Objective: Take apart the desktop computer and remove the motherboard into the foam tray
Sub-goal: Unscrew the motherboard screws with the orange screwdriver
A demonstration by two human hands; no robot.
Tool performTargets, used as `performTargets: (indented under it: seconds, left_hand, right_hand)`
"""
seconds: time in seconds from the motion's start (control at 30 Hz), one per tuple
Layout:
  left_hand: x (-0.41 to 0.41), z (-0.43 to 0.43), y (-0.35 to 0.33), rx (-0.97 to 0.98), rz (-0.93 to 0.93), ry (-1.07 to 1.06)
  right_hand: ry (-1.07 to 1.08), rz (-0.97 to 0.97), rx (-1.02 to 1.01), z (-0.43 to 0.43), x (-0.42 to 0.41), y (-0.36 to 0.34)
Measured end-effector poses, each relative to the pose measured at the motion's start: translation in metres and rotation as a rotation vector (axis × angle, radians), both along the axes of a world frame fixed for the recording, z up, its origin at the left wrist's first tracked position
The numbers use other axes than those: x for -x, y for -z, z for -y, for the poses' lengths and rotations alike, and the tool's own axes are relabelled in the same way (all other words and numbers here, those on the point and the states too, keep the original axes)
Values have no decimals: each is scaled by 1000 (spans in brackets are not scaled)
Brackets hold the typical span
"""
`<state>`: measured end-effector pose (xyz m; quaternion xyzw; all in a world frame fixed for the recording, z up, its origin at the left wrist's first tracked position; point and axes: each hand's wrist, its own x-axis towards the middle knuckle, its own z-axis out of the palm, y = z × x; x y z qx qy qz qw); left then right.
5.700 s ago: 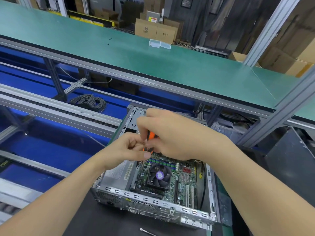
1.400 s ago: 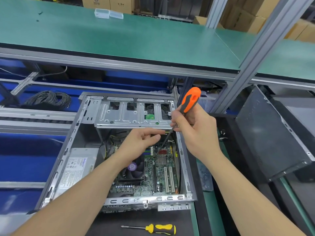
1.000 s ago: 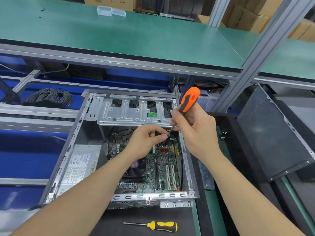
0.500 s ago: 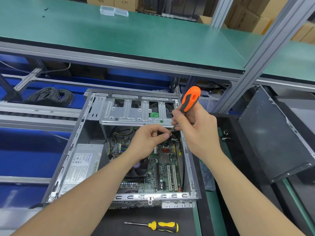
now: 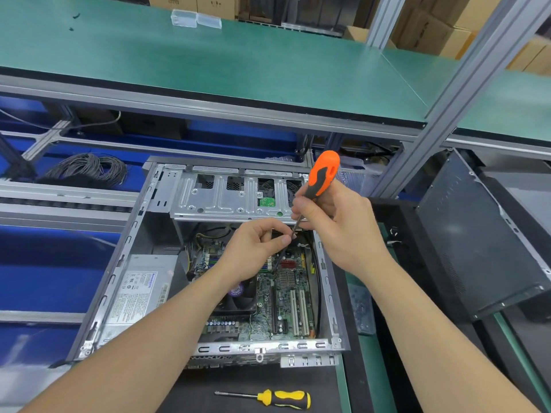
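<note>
Black bench mat (image 5: pixel 325 389): open PC case (image 5: pixel 262 345) sits centre, yellow screwdriver (image 5: pixel 283 399) on the near side of it. Green shelf (image 5: pixel 238 70) far: two clear boxes (image 5: pixel 195 19) at its far edge.

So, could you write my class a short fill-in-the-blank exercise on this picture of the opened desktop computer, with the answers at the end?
1. The right hand grips a screwdriver with a black and ____ handle.
2. A second screwdriver, its handle black and ____, lies in front of the computer case.
3. In this view, the power supply sits to the ____ of the motherboard.
4. The shelf above has a ____ surface.

Answers: orange; yellow; left; green.
</note>
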<state>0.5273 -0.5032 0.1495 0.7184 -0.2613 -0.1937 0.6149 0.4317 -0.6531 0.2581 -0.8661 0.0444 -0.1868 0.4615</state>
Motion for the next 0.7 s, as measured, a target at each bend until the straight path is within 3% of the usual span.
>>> performTargets:
  seconds: [0.17, 0.33, 0.7]
  left_hand:
    - [2, -1, -2, -40, 73, 48]
    - [4, -2, -5, -39, 80, 60]
    - [2, -3, -3, -56, 75, 53]
  right_hand:
    - [-130, -122, -42, 8, 0, -15]
    - [-100, -97, 27, 4, 1, -13]
    - [-75, -70, -24, 1, -1, -12]
